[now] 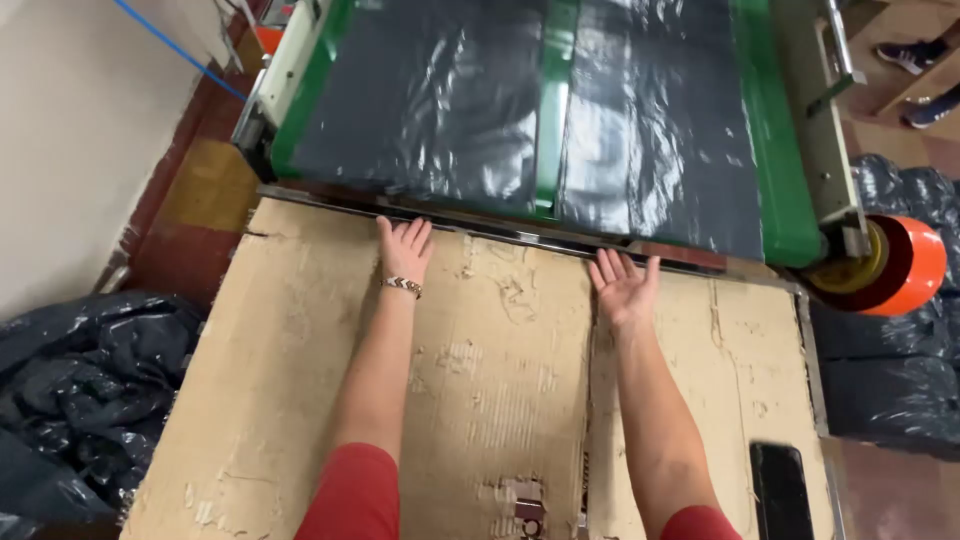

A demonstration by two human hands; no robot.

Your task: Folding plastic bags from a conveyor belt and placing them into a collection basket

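Dark grey plastic film [440,95], glossy and wrinkled, lies in two flat lanes on the green belt [555,110] of a machine, its near edge just beyond the fingers of both hands. Left hand [405,250]: palm down, fingers [412,232] spread and extended, tips touching or nearly touching the metal bar [500,232] at the machine's outlet; it grips nothing. A woven bracelet [402,287] circles the wrist. Right hand [624,285]: turned partly palm up, fingers [612,265] open and apart, also holding nothing, tips just short of the same bar.

Both forearms rest over a worn cardboard surface [270,380], its top layer torn away in patches. The second lane of film [660,130] ends beyond the right hand.

Handling, as a judgement: the film looks very light, thin, limp and slippery; it would crumple and slide rather than hold a shape. A hold is best taken along the near edge at the bar, one hand to each lane, pinching flat.

Further out: an orange roll [905,265] at the machine's right corner, heaps of dark bags [80,380] at left and right, a black phone [782,490] lying on the cardboard.
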